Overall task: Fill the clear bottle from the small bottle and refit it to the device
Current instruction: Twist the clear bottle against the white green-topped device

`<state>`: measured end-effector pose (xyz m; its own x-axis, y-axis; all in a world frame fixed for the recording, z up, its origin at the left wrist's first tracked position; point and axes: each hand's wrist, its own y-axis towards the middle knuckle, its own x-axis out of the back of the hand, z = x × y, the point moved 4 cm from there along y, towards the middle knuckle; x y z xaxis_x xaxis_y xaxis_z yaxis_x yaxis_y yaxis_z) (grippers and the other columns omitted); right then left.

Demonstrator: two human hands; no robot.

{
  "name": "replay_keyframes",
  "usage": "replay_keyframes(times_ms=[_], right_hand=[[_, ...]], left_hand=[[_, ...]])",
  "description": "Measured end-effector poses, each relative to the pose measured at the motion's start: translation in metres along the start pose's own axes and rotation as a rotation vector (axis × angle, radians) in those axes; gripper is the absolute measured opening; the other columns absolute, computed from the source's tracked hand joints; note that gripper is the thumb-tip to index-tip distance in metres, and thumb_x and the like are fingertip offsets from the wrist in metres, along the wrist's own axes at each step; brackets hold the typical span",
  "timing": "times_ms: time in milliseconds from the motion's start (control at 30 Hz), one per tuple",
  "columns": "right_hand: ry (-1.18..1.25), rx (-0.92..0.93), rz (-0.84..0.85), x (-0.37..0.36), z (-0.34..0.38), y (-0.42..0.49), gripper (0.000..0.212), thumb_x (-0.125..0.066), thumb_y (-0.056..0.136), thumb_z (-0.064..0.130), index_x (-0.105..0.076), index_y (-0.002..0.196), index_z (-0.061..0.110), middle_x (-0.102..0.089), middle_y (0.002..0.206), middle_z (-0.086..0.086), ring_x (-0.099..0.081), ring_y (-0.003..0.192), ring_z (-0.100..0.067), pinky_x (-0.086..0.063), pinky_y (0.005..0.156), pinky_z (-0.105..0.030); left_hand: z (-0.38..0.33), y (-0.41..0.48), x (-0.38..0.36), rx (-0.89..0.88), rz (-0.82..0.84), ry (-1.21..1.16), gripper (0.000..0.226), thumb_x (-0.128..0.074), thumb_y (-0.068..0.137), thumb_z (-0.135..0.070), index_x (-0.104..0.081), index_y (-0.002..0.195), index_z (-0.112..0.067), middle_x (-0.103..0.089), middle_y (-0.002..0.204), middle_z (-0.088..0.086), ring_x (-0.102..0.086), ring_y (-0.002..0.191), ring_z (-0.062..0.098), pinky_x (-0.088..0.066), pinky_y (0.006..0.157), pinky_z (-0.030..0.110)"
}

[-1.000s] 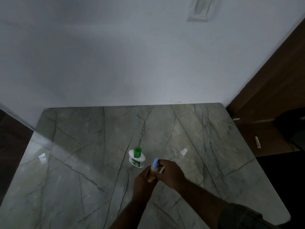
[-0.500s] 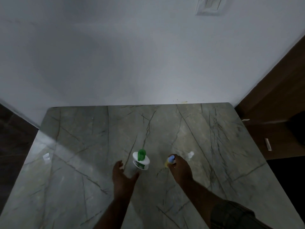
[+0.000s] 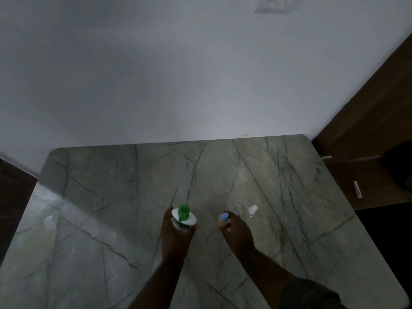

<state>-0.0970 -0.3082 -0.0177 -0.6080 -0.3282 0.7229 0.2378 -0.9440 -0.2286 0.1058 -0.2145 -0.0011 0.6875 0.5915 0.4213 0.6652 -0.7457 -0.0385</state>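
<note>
Left hand fingers curl round the device's clear bottle, likely to detach it, while right hand fingers grip the small bottle at three o'clock, seemingly kept ready for pouring.

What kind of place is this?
Probably a room in a home, not a lab: a marble-look table set against a plain white wall, a wall switch plate above, and a brown wooden door or panel at the right.

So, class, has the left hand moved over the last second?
Yes. The left hand went leftward, away from the small white object on the table, and now grips the device.
</note>
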Motion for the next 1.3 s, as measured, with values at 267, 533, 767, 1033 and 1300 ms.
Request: replay_keyframes(times_ms=[267, 533, 767, 1033, 1300], right_hand=[[0.019, -0.311, -0.157, 0.013, -0.044, -0.044, 0.045, -0.068, 0.084, 0.040, -0.049, 0.124, 0.034, -0.060, 0.112, 0.013, -0.063, 0.082, -0.006, -0.056, 0.076, -0.033], [0.201, -0.252, -0.267, 0.045, -0.052, 0.006, 0.074, -0.082, 0.076, 0.027, -0.044, 0.139, 0.022, -0.047, 0.132, -0.001, -0.060, 0.094, -0.013, -0.058, 0.077, -0.031], [0.110, -0.243, -0.226, 0.041, -0.056, 0.022, 0.053, -0.077, 0.080, 0.030, -0.056, 0.127, 0.020, -0.063, 0.117, -0.001, -0.060, 0.087, -0.010, -0.050, 0.076, -0.025], [0.025, -0.173, -0.145, 0.037, -0.051, -0.043, 0.042, -0.077, 0.077, 0.045, -0.058, 0.110, 0.029, -0.063, 0.104, 0.014, -0.063, 0.083, -0.003, -0.053, 0.076, -0.021], [0.027, -0.034, 0.182, 0.017, 0.002, -0.100, 0.056, -0.070, 0.069, 0.064, -0.058, 0.117, 0.036, -0.066, 0.107, 0.017, -0.065, 0.086, 0.001, -0.050, 0.075, -0.013]], left_hand=[[0.000, -0.003, -0.004, 0.036, -0.176, 0.057, 0.057, -0.089, 0.057, -0.037, -0.048, 0.097, -0.039, -0.059, 0.091, -0.008, -0.063, 0.085, 0.020, -0.057, 0.075, 0.041], [-0.012, -0.008, -0.006, 0.083, -0.240, 0.102, 0.057, -0.089, 0.059, -0.033, -0.048, 0.099, -0.033, -0.057, 0.094, -0.005, -0.062, 0.090, 0.025, -0.055, 0.080, 0.042], [0.003, -0.016, -0.010, 0.200, -0.179, 0.152, 0.101, -0.094, 0.057, -0.022, -0.040, 0.141, -0.006, -0.055, 0.134, 0.017, -0.052, 0.123, 0.035, -0.045, 0.104, 0.053], [0.005, -0.108, -0.037, 0.261, 0.205, 0.203, 0.061, -0.083, 0.069, -0.013, -0.059, 0.124, -0.004, -0.062, 0.117, 0.016, -0.059, 0.110, 0.037, -0.050, 0.096, 0.045], [-0.012, -0.133, -0.062, 0.182, 0.347, -0.058, 0.039, -0.064, 0.090, -0.003, -0.056, 0.124, -0.021, -0.063, 0.126, 0.010, -0.060, 0.121, 0.028, -0.052, 0.099, 0.036]])
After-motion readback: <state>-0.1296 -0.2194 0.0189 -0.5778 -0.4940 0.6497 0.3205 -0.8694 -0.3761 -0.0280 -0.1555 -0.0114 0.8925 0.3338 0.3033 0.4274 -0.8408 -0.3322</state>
